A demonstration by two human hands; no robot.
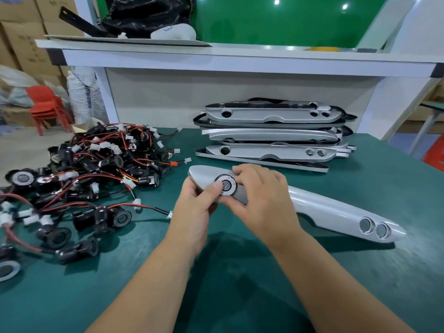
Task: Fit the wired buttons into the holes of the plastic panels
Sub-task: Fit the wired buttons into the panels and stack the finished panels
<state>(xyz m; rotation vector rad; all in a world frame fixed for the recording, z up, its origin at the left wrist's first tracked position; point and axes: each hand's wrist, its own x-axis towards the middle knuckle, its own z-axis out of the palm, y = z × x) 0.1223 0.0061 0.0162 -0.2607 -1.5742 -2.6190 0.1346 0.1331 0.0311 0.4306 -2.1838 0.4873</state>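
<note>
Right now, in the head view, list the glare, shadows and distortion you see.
Head view: lamp glare dots the green board; the wide lens bows the white shelf; soft shadow falls on the green mat beneath the left hand and right hand, which hold the silver panel and wired button; frame edges look smeared.

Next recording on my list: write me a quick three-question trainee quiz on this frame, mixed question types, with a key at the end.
1. True or false: the stack of panels lies left of the pile of wired buttons.
2. What touches the round button in the held panel? A: left hand only. B: right hand only. C: both.
3. How many small holes are at that panel's free end?
Key: 1 false; 2 C; 3 two.
</note>
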